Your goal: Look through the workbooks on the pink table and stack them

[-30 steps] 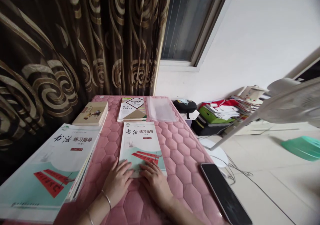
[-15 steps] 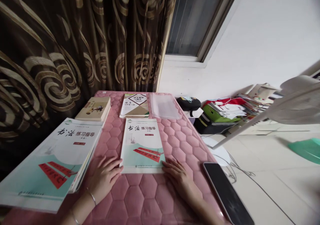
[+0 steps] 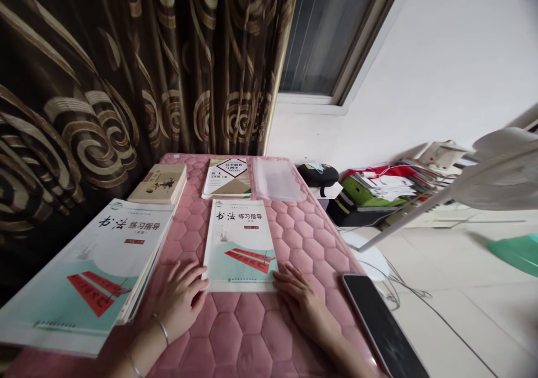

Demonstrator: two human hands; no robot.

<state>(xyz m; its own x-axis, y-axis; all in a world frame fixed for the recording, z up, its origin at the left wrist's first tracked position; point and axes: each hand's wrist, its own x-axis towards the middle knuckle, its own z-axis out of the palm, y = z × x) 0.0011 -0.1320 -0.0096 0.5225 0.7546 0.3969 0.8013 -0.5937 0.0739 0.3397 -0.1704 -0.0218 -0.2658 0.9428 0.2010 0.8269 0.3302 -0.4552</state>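
While spread, empty fingers (image 3: 182, 280) flank a workbook (image 3: 239, 243), pink quilted padding (image 3: 252, 327) meets a patterned curtain (image 3: 84, 58).

Left forearm (image 3: 140, 355) — silver bangle (image 3: 161, 329), thin bracelet (image 3: 135, 367) behind

Your left hand (image 3: 180, 299) and right hand (image 3: 305, 305) are both just lying flat, palms down, nothing gripped, fingers loosely spread and pointing in toward each other. Your left forearm (image 3: 143, 355) and right forearm (image 3: 348, 355) angle up from the bottom, wrists relaxed.
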